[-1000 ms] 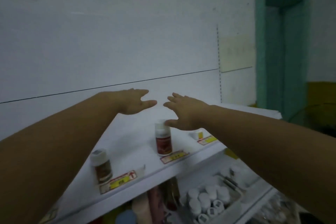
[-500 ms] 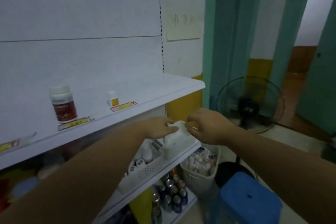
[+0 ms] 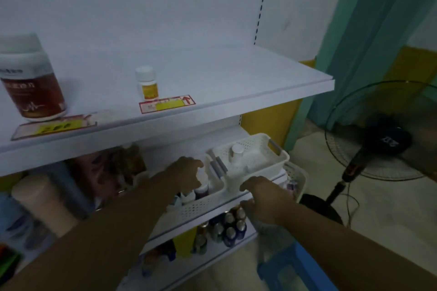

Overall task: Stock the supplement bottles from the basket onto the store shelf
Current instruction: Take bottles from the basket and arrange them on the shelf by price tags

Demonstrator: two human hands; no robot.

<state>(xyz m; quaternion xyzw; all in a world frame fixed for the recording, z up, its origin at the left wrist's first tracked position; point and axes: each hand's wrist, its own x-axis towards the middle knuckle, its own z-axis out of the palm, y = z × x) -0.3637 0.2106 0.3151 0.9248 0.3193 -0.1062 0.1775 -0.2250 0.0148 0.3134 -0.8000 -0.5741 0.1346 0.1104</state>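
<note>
Bottles with white caps are standing packed in a white perforated basket near the front edge of the middle shelf. The left hand is reaching down into that basket, its fingers curling around the top of one white-capped bottle, though blur is hiding how firmly they are closing. Just right of it, a second white basket is sitting at the shelf's right end, holding one small white bottle. The right hand is hovering at the shelf's front edge below this basket, fingers loosely bent and holding nothing. On the upper shelf, a large brown-labelled bottle and a small yellow-labelled bottle are standing near the front edge.
</note>
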